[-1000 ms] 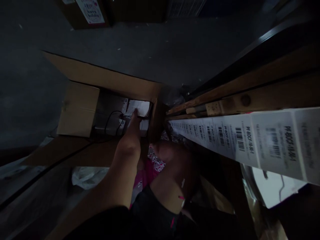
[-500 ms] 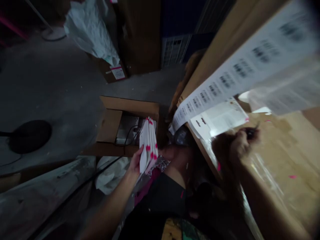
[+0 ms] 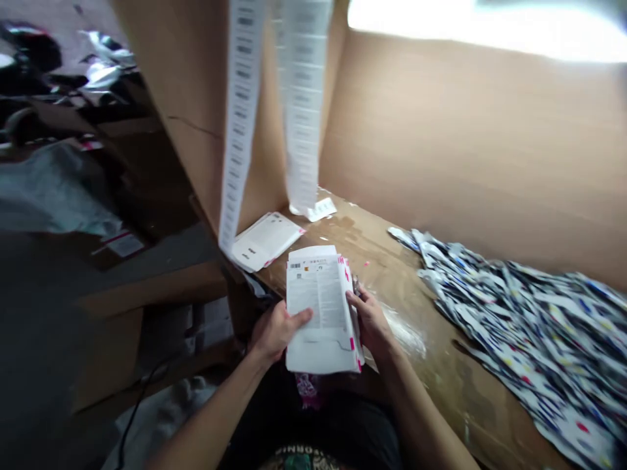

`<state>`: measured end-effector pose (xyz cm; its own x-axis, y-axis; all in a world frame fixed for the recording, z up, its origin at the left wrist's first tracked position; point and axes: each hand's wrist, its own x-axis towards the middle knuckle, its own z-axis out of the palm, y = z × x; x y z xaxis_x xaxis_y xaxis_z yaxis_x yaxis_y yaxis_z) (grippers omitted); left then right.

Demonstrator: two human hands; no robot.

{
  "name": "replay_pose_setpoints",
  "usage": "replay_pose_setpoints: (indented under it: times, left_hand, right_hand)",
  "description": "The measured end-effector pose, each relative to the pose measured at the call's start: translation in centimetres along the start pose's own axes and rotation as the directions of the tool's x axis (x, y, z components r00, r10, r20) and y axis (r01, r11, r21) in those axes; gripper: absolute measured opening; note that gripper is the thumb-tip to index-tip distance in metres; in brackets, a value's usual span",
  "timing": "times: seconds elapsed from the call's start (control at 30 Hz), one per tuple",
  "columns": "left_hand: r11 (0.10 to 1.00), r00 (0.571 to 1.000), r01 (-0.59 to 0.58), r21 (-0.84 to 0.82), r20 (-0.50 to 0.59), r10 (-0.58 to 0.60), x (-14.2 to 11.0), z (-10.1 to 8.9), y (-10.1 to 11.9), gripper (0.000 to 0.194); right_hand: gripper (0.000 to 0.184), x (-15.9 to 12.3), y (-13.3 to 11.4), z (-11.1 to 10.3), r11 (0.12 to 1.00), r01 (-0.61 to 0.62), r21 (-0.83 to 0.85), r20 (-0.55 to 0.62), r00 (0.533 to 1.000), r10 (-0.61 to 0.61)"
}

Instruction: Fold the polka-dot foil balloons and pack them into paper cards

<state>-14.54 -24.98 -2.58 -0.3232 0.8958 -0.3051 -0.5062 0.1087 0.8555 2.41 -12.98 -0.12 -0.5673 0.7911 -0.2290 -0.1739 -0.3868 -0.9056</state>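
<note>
A stack of flat white printed packets [image 3: 318,326] with pink marks along its edge lies between my hands, its printed face towards me. My left hand [image 3: 280,331] grips the left side, with the thumb across the front. On the right edge of the stack, my right hand [image 3: 373,320] is closed with its thumb on the packets. A small dark tool [image 3: 355,283] pokes out by its fingers; its kind is unclear. More white packets [image 3: 268,240] lie on the table's left corner, beside a hanging strip of barcode labels [image 3: 240,124].
The table [image 3: 416,385] is covered in brown cardboard, with tall cardboard walls [image 3: 470,156] at its back and left. Piled printed strips [image 3: 533,326] spread over the right side. A second label strip [image 3: 304,111] hangs behind. On the floor at left stands an open carton [image 3: 108,352].
My view has swung right, from the floor to the table. The left hand has brought the packets up from above the open carton, and the right hand has come to the stack's edge.
</note>
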Motion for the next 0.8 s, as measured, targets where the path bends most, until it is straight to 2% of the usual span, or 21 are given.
replay_pose_setpoints:
  times: [0.07,0.13,0.23,0.3,0.37,0.43,0.47,0.5,0.6,0.63,0.8]
  left_hand:
    - [0.993,0.993,-0.093,0.076,0.076,0.087,2.5,2.7,-0.1,0.064]
    - [0.957,0.983,-0.18,0.229,0.087,0.164,4.9,4.8,-0.4,0.059]
    - [0.822,0.966,-0.254,0.51,0.094,0.24,7.7,6.8,-1.0,0.046]
    - [0.754,0.958,-0.285,0.592,0.145,0.248,9.1,7.5,-1.5,0.043]
    - [0.732,0.954,-0.3,0.612,0.182,0.238,10.0,7.9,-2.0,0.043]
    - [0.714,0.953,-0.301,0.632,0.183,0.241,10.6,8.0,-2.5,0.04]
    - [0.707,0.954,-0.299,0.641,0.172,0.247,10.8,8.0,-2.7,0.038]
    - [0.706,0.954,-0.295,0.644,0.16,0.253,10.9,8.0,-2.7,0.036]
    - [0.733,0.962,-0.264,0.627,0.113,0.251,11.1,7.8,-2.7,0.035]
    - [0.741,0.965,-0.249,0.623,0.099,0.241,11.2,7.7,-2.6,0.035]
    - [0.801,0.994,-0.112,0.589,0.069,0.088,12.0,6.3,-1.6,0.042]
  right_hand:
    - [0.059,-1.3,-0.9,-3.1,0.994,0.075,0.074,-0.084,0.994,-0.068]
    - [0.055,-1.7,-1.1,-6.1,0.985,0.163,0.065,-0.174,0.973,-0.149]
    - [0.051,-1.7,-0.5,-10.0,0.972,0.211,-0.107,-0.322,0.917,-0.235]
    - [0.047,-1.7,0.0,-11.8,0.948,0.175,-0.266,-0.399,0.875,-0.274]
    - [0.039,-1.9,0.2,-12.9,0.898,0.121,-0.423,-0.508,0.789,-0.346]
    - [0.029,-2.1,0.1,-13.4,0.846,0.072,-0.529,-0.605,0.667,-0.435]
    - [0.025,-2.2,0.0,-13.5,0.832,0.059,-0.551,-0.623,0.634,-0.458]
    - [0.023,-2.2,-0.1,-13.5,0.83,0.055,-0.555,-0.615,0.644,-0.454]
    - [0.019,-2.3,-0.4,-13.1,0.834,0.065,-0.549,-0.465,0.805,-0.369]
    - [0.018,-2.5,-0.4,-12.8,0.823,0.058,-0.566,-0.416,0.841,-0.345]
    - [0.023,-3.9,0.1,-9.7,0.668,0.034,-0.743,-0.208,0.937,-0.279]
